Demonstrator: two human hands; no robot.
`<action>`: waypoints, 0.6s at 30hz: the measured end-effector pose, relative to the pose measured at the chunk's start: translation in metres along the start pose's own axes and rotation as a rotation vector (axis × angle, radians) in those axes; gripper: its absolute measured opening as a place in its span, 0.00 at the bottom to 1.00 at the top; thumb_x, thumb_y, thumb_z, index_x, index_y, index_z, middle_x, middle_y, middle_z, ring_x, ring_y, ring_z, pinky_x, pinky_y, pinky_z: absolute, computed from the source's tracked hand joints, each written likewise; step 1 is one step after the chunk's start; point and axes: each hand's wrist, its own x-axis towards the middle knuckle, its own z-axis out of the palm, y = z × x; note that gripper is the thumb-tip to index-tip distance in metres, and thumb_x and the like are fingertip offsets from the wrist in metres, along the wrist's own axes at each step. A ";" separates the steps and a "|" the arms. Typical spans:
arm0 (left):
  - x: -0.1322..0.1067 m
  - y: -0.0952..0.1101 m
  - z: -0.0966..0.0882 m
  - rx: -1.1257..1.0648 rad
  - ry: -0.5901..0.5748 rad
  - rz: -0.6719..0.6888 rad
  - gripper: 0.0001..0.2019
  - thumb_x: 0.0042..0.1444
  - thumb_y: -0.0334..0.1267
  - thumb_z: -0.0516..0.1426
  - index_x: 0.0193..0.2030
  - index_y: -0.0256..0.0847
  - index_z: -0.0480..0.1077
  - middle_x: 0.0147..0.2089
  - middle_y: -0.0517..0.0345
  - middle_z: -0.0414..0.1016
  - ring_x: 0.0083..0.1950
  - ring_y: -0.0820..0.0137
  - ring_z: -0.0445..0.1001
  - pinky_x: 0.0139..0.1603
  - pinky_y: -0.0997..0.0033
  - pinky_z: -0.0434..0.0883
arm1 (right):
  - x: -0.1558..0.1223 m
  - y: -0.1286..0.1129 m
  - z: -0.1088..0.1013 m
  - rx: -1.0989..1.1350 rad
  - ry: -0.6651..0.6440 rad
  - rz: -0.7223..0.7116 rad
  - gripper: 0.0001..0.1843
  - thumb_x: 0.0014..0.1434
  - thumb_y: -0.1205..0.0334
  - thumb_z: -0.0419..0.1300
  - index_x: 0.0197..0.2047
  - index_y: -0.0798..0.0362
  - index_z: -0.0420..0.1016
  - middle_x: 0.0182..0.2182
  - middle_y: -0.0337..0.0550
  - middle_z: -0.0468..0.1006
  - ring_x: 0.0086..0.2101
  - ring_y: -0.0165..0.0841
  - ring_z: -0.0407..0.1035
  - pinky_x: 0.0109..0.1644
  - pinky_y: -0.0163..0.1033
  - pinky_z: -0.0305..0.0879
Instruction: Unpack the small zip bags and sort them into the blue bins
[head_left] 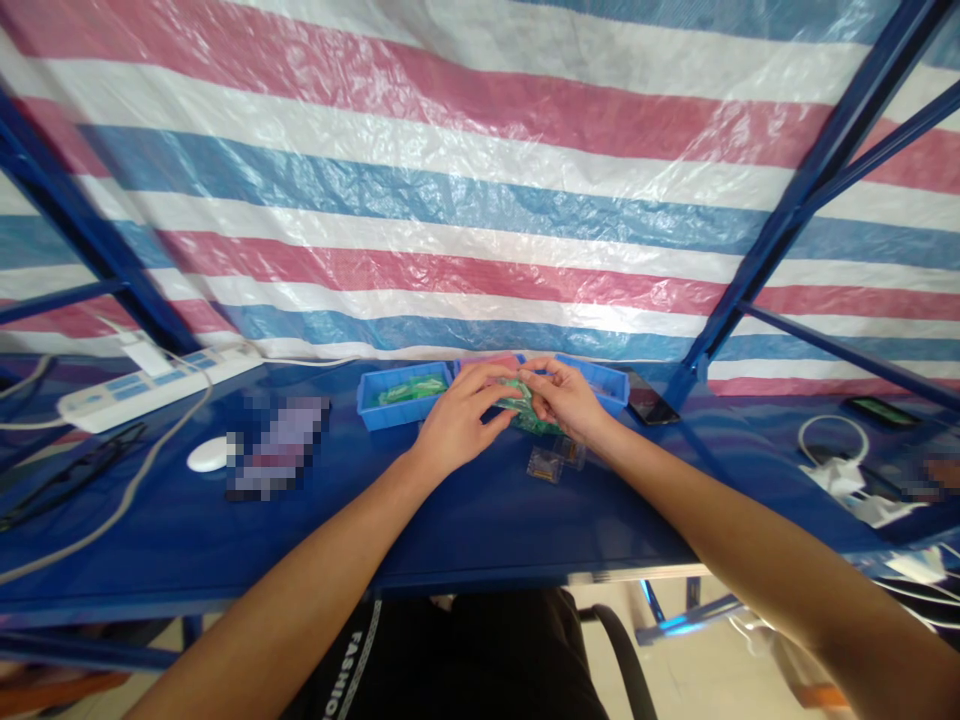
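Note:
My left hand [463,418] is curled at the left side of a crinkled green plastic packet [529,412], thumb and fingers closed on its edge. From the right, my right hand [568,398] pinches the same packet near its top. Fingers cover part of it, so its contents cannot be made out. Just below my right hand, small clear packets [545,464] with tiny gold-coloured pieces lie on the blue table [465,530]. Behind my left hand stands a blue bin [401,412] holding green packets. A second blue bin [616,388] is partly hidden behind my right hand.
Pink material [487,366] shows in the middle bin at the back. Leftward lie a white power strip [165,385], cables, a white oval object [210,455] and a blurred purple item [277,447]. A dark phone [651,397] and a white coiled cable [832,440] are to the right.

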 end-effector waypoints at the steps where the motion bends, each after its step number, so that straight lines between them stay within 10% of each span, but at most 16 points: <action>1: -0.002 -0.002 0.001 0.002 0.012 -0.007 0.11 0.68 0.32 0.62 0.54 0.47 0.78 0.62 0.51 0.78 0.65 0.59 0.75 0.68 0.51 0.73 | 0.000 0.000 0.000 -0.001 -0.013 0.017 0.27 0.59 0.39 0.72 0.48 0.51 0.74 0.13 0.27 0.69 0.12 0.25 0.56 0.15 0.29 0.48; 9: 0.000 -0.004 -0.006 0.052 0.103 -0.228 0.15 0.74 0.40 0.56 0.63 0.44 0.73 0.57 0.50 0.81 0.52 0.62 0.81 0.53 0.62 0.79 | -0.003 0.000 -0.002 -0.271 -0.060 -0.125 0.26 0.69 0.33 0.58 0.47 0.49 0.75 0.36 0.43 0.86 0.20 0.29 0.71 0.20 0.33 0.62; 18: 0.000 -0.022 -0.018 0.241 0.129 -0.254 0.12 0.71 0.31 0.53 0.51 0.42 0.77 0.53 0.52 0.82 0.58 0.58 0.76 0.65 0.53 0.72 | -0.017 -0.006 0.007 -0.816 -0.303 -0.546 0.17 0.72 0.51 0.62 0.58 0.49 0.79 0.56 0.51 0.83 0.54 0.42 0.78 0.62 0.50 0.74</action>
